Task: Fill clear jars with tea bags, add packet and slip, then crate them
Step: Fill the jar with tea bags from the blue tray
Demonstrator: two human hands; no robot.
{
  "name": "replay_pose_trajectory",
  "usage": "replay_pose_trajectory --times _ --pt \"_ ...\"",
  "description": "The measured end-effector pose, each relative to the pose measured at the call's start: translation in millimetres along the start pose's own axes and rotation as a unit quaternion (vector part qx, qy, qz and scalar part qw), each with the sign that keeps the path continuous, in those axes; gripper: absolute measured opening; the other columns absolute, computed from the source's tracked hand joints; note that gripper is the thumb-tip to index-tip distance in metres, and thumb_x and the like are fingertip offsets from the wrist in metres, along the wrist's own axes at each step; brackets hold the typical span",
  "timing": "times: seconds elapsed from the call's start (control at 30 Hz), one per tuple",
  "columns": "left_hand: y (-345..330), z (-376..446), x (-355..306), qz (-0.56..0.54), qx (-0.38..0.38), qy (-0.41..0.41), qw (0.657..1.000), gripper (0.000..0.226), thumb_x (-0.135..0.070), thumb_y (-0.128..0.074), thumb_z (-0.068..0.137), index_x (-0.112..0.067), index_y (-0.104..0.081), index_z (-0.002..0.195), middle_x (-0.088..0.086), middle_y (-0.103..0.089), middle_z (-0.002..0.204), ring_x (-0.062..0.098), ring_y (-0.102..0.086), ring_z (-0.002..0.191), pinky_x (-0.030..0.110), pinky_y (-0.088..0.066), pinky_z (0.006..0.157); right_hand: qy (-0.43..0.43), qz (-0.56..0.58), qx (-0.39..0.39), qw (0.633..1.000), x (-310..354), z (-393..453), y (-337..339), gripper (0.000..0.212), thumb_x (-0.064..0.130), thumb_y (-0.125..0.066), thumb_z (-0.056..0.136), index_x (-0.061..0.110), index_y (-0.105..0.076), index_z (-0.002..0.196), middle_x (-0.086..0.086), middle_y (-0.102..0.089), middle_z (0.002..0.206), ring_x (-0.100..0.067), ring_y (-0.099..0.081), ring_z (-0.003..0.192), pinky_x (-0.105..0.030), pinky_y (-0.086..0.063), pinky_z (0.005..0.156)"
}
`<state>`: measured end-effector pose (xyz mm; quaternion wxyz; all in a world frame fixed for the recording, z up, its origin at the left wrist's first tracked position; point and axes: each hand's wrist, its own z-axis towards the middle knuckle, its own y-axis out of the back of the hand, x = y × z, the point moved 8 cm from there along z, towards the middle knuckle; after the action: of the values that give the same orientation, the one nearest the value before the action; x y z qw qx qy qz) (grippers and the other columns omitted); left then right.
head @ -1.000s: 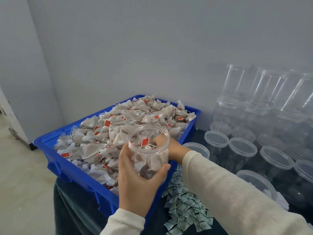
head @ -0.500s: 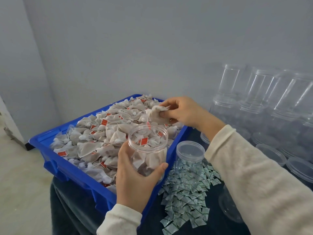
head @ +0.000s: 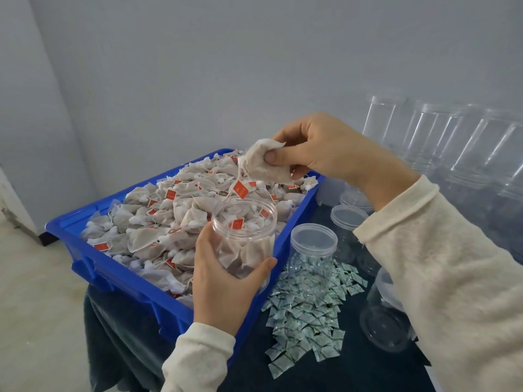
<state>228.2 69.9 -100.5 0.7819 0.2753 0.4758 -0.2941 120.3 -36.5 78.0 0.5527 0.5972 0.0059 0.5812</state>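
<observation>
My left hand (head: 223, 287) grips a clear jar (head: 244, 236) partly filled with tea bags, held over the near right corner of a blue tray (head: 113, 273). The tray is heaped with pale tea bags (head: 158, 222) bearing red tags. My right hand (head: 319, 148) pinches one tea bag (head: 263, 165) above the jar's mouth; its string and red tag (head: 241, 189) dangle toward the opening. A pile of small green-and-white packets (head: 308, 306) lies on the dark cloth to the right of the tray.
Empty clear jars (head: 314, 244) stand right of the tray, and more jars (head: 464, 142) are stacked against the wall at the back right. One jar (head: 385, 326) lies on its side near my right sleeve. The dark cloth table (head: 119, 335) ends at the left above a pale floor.
My right hand picked a tea bag out of the tray and lifted it above the jar. The left hand kept holding the jar in place.
</observation>
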Motion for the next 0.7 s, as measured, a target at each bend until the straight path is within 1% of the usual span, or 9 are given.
replay_pose_trajectory --times 0.23,0.37,0.4,0.47,0.5,0.53,0.57,0.63,0.7 --pt "-0.4 -0.7 1.0 -0.011 0.003 0.006 1.0 0.116 -0.065 -0.073 0.044 -0.024 -0.03 0.144 -0.007 -0.047 0.135 0.007 -0.045 0.122 0.019 -0.04 0.092 -0.032 -0.032 0.039 0.998 -4.1 -1.9 -16.7 0.004 0.022 -0.075 0.083 0.021 -0.072 0.081 0.017 -0.067 0.059 0.003 -0.061 0.049 -0.009 -0.045 0.049" --pt "-1.8 -0.7 0.5 -0.002 0.003 0.007 1.0 0.114 -0.062 -0.075 0.046 -0.026 -0.029 0.144 -0.006 -0.047 0.134 0.009 -0.046 0.121 0.026 -0.045 0.097 -0.044 -0.047 0.032 0.997 -9.2 -0.9 -25.5 0.008 0.02 -0.076 0.082 0.014 -0.073 0.085 0.009 -0.068 0.064 0.001 -0.061 0.049 -0.011 -0.047 0.049" --pt "-2.3 -0.5 0.1 -0.005 0.004 0.008 1.0 0.114 -0.061 -0.075 0.046 -0.025 -0.029 0.143 -0.006 -0.048 0.133 0.008 -0.046 0.12 0.02 -0.046 0.094 -0.047 -0.045 0.034 0.997 -10.7 -1.1 -29.2 0.008 0.02 -0.076 0.082 0.013 -0.073 0.085 0.007 -0.069 0.067 0.0 -0.062 0.051 -0.012 -0.049 0.051" --pt "-2.2 0.3 -1.1 -0.016 0.001 0.007 1.0 0.113 -0.06 -0.076 0.045 -0.024 -0.032 0.142 -0.008 -0.049 0.131 0.006 -0.047 0.117 0.002 -0.043 0.079 -0.046 -0.041 0.042 0.997 -12.8 -1.7 -36.2 0.007 0.021 -0.075 0.083 0.015 -0.072 0.084 0.008 -0.07 0.066 -0.002 -0.066 0.054 -0.014 -0.052 0.054" --pt "-1.5 0.6 -1.5 -0.017 -0.001 0.006 1.0 0.112 -0.06 -0.076 0.044 -0.023 -0.033 0.142 -0.008 -0.049 0.13 0.006 -0.047 0.116 -0.001 -0.041 0.077 -0.043 -0.045 0.044 0.997 -13.1 -1.8 -38.6 0.007 0.023 -0.074 0.084 0.016 -0.071 0.084 0.008 -0.07 0.066 -0.003 -0.067 0.056 -0.015 -0.053 0.055" --pt "-1.0 0.7 -1.7 -0.015 -0.001 0.006 1.0 0.113 -0.061 -0.076 0.044 -0.023 -0.033 0.142 -0.008 -0.049 0.131 0.007 -0.047 0.116 0.002 -0.043 0.08 -0.041 -0.049 0.044 0.997 -13.5 -2.2 -40.3 0.008 0.024 -0.073 0.085 0.017 -0.07 0.084 0.007 -0.07 0.066 -0.004 -0.067 0.056 -0.015 -0.053 0.055" --pt "-0.8 0.5 -1.3 -0.01 -0.001 0.005 1.0 0.114 -0.061 -0.076 0.044 -0.022 -0.032 0.142 -0.007 -0.048 0.133 0.009 -0.047 0.118 0.01 -0.046 0.087 -0.039 -0.051 0.043 0.997 -13.9 -2.2 -41.1 0.008 0.026 -0.073 0.086 0.019 -0.07 0.084 0.007 -0.07 0.068 -0.004 -0.068 0.057 -0.015 -0.053 0.054" --pt "-0.6 0.0 -0.3 0.007 0.0 0.008 1.0 0.116 -0.063 -0.075 0.044 -0.022 -0.03 0.143 -0.005 -0.047 0.136 0.014 -0.047 0.123 0.035 -0.047 0.1 -0.037 -0.051 0.04 0.997 -14.2 -2.1 -41.3 0.008 0.027 -0.072 0.086 0.021 -0.068 0.083 0.008 -0.069 0.068 -0.004 -0.067 0.057 -0.014 -0.052 0.054" --pt "-0.5 -0.4 -0.6 0.018 0.0 0.011 1.0 0.117 -0.065 -0.074 0.044 -0.023 -0.029 0.143 -0.004 -0.046 0.137 0.015 -0.046 0.124 0.044 -0.045 0.103 -0.035 -0.049 0.037 0.998 -14.6 -1.7 -40.4 0.008 0.027 -0.072 0.087 0.022 -0.068 0.082 0.01 -0.068 0.066 -0.004 -0.067 0.057 -0.015 -0.053 0.054"
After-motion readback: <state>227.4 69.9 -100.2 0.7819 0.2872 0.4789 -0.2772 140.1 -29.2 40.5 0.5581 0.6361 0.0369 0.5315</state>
